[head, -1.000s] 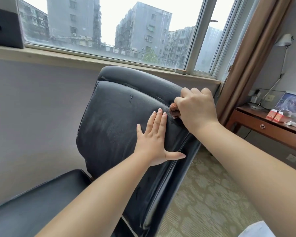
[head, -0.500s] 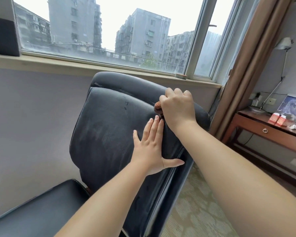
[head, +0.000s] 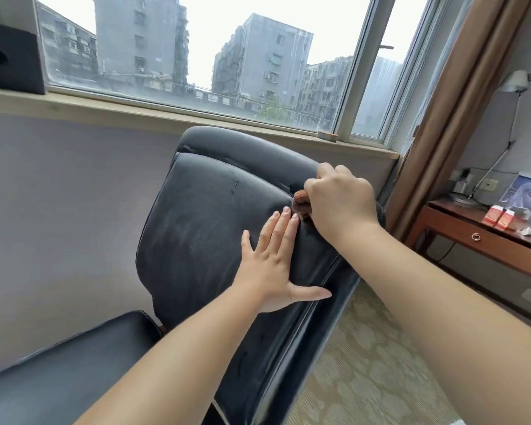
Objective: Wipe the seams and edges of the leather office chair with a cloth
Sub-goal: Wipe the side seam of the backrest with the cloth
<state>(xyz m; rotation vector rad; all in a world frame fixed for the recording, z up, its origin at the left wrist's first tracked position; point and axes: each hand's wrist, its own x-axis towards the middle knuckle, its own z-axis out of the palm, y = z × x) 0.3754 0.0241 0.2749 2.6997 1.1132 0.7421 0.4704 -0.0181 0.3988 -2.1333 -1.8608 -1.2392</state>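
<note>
Left hand: the left hand [head: 269,265] lies flat on the chair back [head: 215,228], fingers straight and together, thumb spread toward the side edge. This grip holds nothing; it only presses on the leather, and I judge it steadies the back.
Right hand: the right hand [head: 339,204] is just beyond the left fingertips, curled around the cloth [head: 301,202]. This grip is narrow and closed on the cloth.
Cloth: a small brown bunch. Only a little of it shows at the thumb side of the right grip, and it touches the seam [head: 284,187] near the upper corner of the back. It looks soft and light. I judge that it is best held bunched tight, so that a fold can be pushed into the groove.
Chair: black leather, dull and dusty under the left hand, with small marks above it. The padding should give under pressure, and the back may tilt or turn when pushed, so the flat hand is useful. The seat [head: 62,372] is below the left arm.
Edge: the side edge [head: 322,299] runs down under the right forearm. The headrest roll [head: 242,145] is beyond both hands.
Far: the window sill [head: 135,110] is behind the chair. The surface [head: 485,237] with small red boxes [head: 500,216] stands well to the right of the right grip.
</note>
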